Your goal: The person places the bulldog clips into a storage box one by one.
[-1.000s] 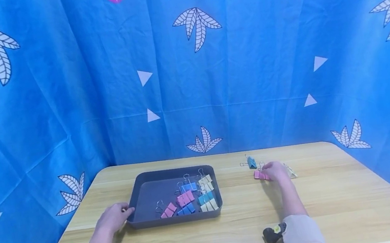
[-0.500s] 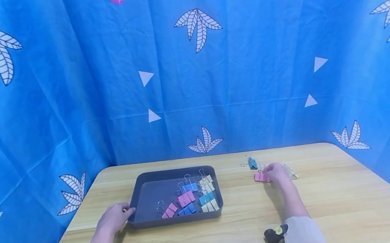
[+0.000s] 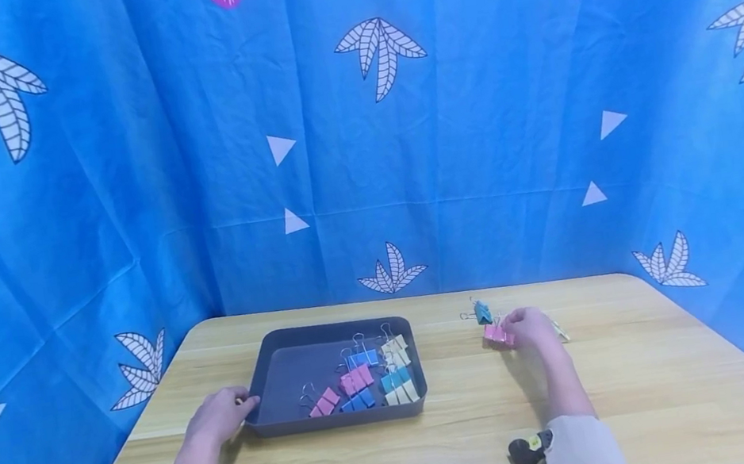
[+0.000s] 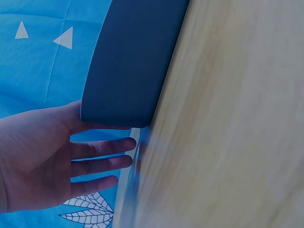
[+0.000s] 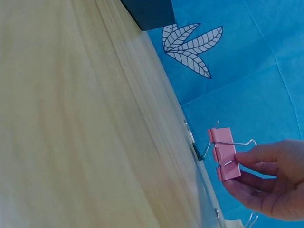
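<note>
The right hand (image 3: 529, 327) pinches a pink binder clip (image 3: 498, 334) between thumb and fingers (image 5: 251, 156). In the right wrist view the pink binder clip (image 5: 223, 153) sits at the fingertips, lifted a little off the wooden counter (image 3: 461, 443), with its wire handles poking toward the palm. It looks like two pink clips joined or stacked, though the picture does not settle which. Just beyond the pinch, a teal binder clip (image 3: 482, 313) lies on the counter, near the pink one but apart from it. A pale yellow clip (image 3: 560, 330) shows only as a sliver behind the right hand, mostly hidden by it.

The left hand (image 3: 215, 417) rests at the near left corner of the dark grey tray (image 3: 268, 360). In the left wrist view the thumb lies against the tray wall (image 4: 128, 66) while the fingers (image 4: 102, 148) stretch out straight and slightly spread beneath it, holding nothing.

Inside the tray, pink, blue and yellow clips (image 3: 365, 381) lie clustered toward its right side, touching or overlapping; their exact count is hard to make out. A blue patterned curtain (image 3: 359, 146) backs the counter. Both forearms are cut off at the lower edge of the head view.
</note>
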{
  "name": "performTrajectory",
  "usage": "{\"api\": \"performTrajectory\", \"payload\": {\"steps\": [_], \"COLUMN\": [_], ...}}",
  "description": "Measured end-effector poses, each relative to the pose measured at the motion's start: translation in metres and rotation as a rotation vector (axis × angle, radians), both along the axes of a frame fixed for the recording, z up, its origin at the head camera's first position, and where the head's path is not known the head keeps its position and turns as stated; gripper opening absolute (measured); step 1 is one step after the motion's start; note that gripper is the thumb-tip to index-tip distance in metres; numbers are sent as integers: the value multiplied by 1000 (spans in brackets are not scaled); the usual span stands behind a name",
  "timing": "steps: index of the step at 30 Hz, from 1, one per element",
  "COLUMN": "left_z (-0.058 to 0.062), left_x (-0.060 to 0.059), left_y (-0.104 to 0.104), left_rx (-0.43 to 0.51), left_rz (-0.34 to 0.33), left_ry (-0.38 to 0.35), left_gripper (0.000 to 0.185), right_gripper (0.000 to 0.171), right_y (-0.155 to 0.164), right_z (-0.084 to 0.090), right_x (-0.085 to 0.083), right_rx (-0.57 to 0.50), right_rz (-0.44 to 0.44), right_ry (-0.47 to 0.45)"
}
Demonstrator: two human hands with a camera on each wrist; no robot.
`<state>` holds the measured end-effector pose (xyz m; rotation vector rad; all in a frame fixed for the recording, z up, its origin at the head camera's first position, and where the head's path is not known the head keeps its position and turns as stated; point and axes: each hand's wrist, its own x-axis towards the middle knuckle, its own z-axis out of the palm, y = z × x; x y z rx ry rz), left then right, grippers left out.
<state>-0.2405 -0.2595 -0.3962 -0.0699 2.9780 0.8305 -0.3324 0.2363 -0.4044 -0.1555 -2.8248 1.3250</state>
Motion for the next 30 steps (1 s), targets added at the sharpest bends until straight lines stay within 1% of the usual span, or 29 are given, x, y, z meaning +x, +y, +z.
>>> {"api": "performTrajectory", "payload": {"steps": [3,8,14,17,23,27,30], "left_z": [2,3,2,3,3,3,3], "left_x": [1,1,0,0,0,1,1], "left_y": [1,1,0,-1,-3,-2,-1], "left_rx": [5,4,4,0,2,5,8], "left_rz": [-1,-4,-4,-8,-7,-9,-8], "left_ry": [-3,-5,-10,-8,-10,-9,-9], "left_gripper": [39,39,39,40,43,43,43], "right_gripper": [26,25,19,16,14,14,13], "right_y": [-3,-10,-22,-30,-44,-51,-56], "right_z": [6,14,22,23,22,23,27], "right_x": [4,9,5,2,-1,0,0], "right_rx": [7,54,69,66,18,16,29], "right_rz": [15,35,47,53,67,64,84], "right_ry": [16,56,120,153,144,154,171]}}
